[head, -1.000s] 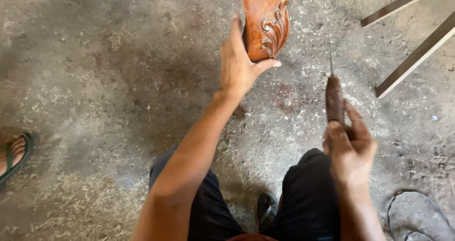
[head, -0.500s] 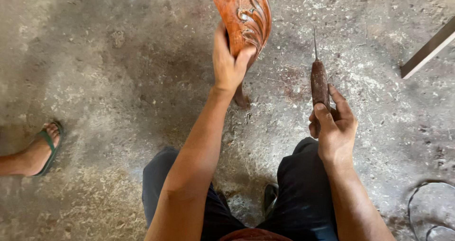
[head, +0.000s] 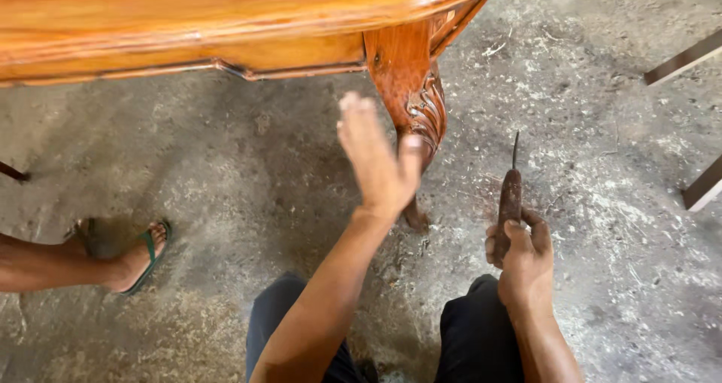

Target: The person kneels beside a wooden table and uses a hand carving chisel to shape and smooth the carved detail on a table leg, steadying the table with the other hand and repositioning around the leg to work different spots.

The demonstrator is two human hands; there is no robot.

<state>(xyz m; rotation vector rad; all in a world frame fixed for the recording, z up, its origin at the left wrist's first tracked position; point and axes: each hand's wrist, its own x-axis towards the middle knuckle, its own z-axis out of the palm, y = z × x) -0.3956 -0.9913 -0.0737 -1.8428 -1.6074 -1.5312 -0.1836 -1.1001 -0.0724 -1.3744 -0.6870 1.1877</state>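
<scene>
A varnished orange-brown wooden table (head: 188, 22) fills the top of the head view. Its carved curved leg (head: 412, 89) stands on the concrete floor. My left hand (head: 376, 157) is flat and open against the left side of that leg, fingers up, thumb touching the carving. My right hand (head: 523, 255) sits lower right, closed around the dark wooden handle of a carving tool (head: 510, 199). The tool's thin metal blade points up, apart from the leg. My knees in dark trousers (head: 474, 338) show at the bottom.
Another person's foot in a green sandal (head: 139, 255) rests on the floor at left. Wooden bars (head: 688, 56) lean in at the right edge. The concrete floor (head: 248, 172) is dusty with shavings.
The view has tilted up, so the table top now shows. My left hand has opened flat along the leg. My right hand still holds the tool, slightly lower in the frame.
</scene>
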